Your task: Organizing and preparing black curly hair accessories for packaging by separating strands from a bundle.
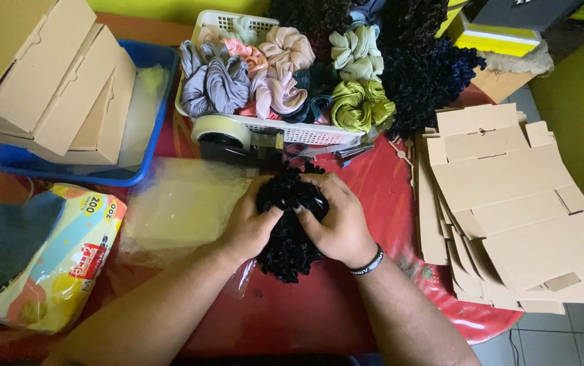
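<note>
I see both forearms coming in from the near edge of the red table (pixel 373 183), angled toward each other so the hands meet near its middle. My left hand (pixel 248 224) is curled around the left side of a black frilly scrunchie (pixel 288 234), fingers bent and thumb pressed into the fabric, gripping it. My right hand (pixel 336 220), with a dark wristband (pixel 368 264) at the wrist, is closed over the right side of the same scrunchie, knuckles up and fingertips dug into the ruffles. The scrunchie sits between both palms, its lower part hanging out below them toward the near edge.

Under my left wrist lies a clear plastic bag (pixel 183 210), flat on the table. Just beyond my hands stands a tape dispenser (pixel 227 135), and behind it, toward the far edge, a white basket (pixel 265 129) filled with coloured scrunchies. At the far left corner a blue tray (pixel 150 163) carries folded cardboard boxes (pixel 48 74). Along the right edge lies a stack of flat cardboard box blanks (pixel 509 203). A printed plastic pack (pixel 61 264) lies at the near left.
</note>
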